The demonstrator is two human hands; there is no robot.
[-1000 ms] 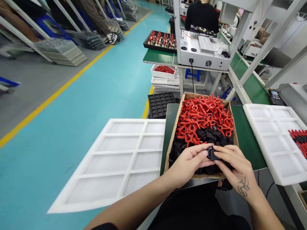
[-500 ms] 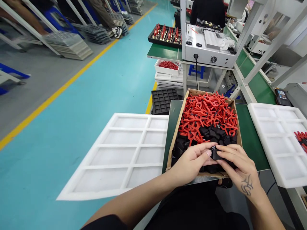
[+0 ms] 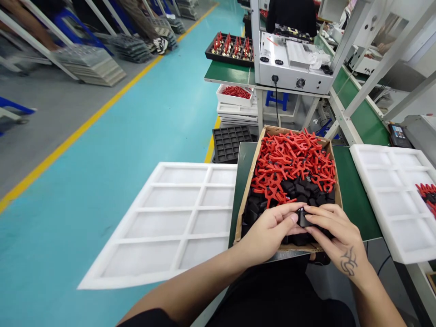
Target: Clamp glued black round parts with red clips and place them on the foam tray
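Note:
Between my two hands, over the near edge of a cardboard box, is a small black plastic part with a shiny top. My left hand pinches it from the left with thumb and fingers. From the right, the fingertips of my right hand close on the same part. Red spring clamps fill the far half of the box. Black blocky pieces lie in its nearer half, partly covered by my hands.
A white divided tray lies left of the green table. Another white tray on the right holds red and black parts. Beyond are stacked black trays, a white bin of red pieces and a white machine. A person in black is behind it.
The whole view has shifted slightly, so the surroundings appear a little further left. Both hands keep their grip on the black part, with almost no finger movement.

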